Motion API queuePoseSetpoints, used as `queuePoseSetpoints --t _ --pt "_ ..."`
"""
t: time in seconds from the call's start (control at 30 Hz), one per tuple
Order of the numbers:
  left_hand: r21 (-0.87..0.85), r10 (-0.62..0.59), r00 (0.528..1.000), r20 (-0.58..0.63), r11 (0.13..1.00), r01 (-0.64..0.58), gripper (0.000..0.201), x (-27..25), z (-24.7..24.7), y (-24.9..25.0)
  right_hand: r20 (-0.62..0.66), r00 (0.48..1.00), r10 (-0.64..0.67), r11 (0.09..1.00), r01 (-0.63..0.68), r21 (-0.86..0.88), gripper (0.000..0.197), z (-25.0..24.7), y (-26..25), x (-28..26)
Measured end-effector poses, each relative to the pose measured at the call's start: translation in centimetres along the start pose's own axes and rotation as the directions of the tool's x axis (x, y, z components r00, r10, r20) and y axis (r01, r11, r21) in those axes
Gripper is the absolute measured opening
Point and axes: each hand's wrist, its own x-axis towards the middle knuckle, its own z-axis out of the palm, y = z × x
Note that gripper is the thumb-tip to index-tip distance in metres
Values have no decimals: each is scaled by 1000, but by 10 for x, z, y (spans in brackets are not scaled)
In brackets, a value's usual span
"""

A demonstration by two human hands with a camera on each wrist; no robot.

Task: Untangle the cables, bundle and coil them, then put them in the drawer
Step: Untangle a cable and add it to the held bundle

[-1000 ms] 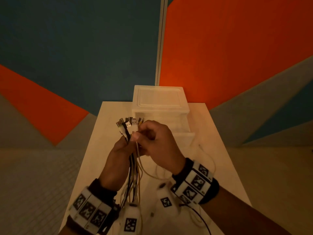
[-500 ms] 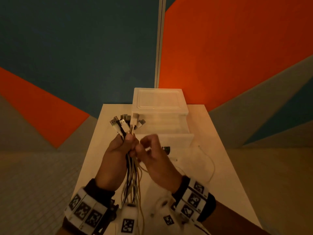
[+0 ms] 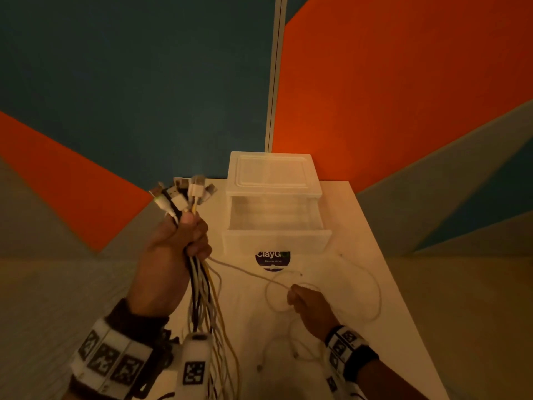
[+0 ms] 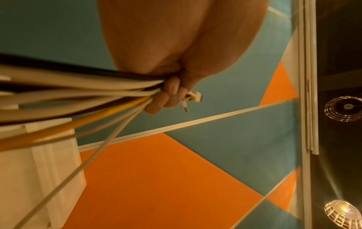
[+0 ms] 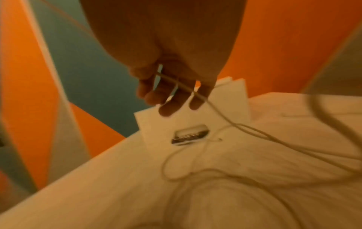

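Note:
My left hand [image 3: 184, 241] grips a bundle of white, black and yellow cables [image 3: 202, 287] upright, with their plugs [image 3: 184, 193] fanned out above the fist. The cables [image 4: 78, 93] run through the curled fingers [image 4: 166, 96] in the left wrist view. One thin white cable [image 3: 248, 274] runs from the fist to my right hand [image 3: 300, 298], low over the table, and crosses its curled fingers [image 5: 172, 91]. More of this thin cable [image 5: 254, 133] lies in loose loops on the table. The translucent drawer unit [image 3: 274, 180] stands behind, its drawer [image 3: 277, 241] pulled out.
The white table [image 3: 375, 284] is narrow, its edges close on both sides. A dark round sticker [image 3: 272, 259] lies in front of the drawer. Orange, teal and grey wall panels [image 3: 403, 82] stand behind the table.
My right hand has left the plug ends and dropped down and to the right, drawing one thin cable out sideways. My left hand has stayed raised with the bundle.

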Motion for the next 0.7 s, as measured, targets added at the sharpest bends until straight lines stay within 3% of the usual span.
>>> queuePoseSetpoints --t 0.07,0.13,0.2,0.3,0.4,0.5,0.6,0.7 --pt "-9 27 1000 13 1000 -27 21 -1 -3 4 -19 995 94 995 -94 18 28 -2 17 4" --pt "35 36 999 16 999 -37 19 -3 -1 1 -110 988 104 994 -101 32 32 -13 8 10" --pt "126 11 1000 14 992 -12 19 -5 4 -10 -244 970 -6 999 17 42 35 -32 -31 17" --pt "221 -35 999 19 975 30 18 -8 17 -29 -351 900 -260 966 237 -107 34 -63 -106 13" --pt "309 -50 998 29 950 38 23 -10 33 -40 -305 854 -422 905 374 -203 32 -80 -161 -4" --pt "215 -112 994 21 971 105 22 -8 41 -44 -204 857 -472 880 445 -166 33 -79 -180 -17" --pt "139 -98 994 40 986 91 21 -3 41 -39 -79 875 -477 879 474 -50 38 -71 -162 -21" --pt "80 -60 998 16 995 58 29 5 30 -28 20 921 -388 921 388 24 32 -64 -113 -17"
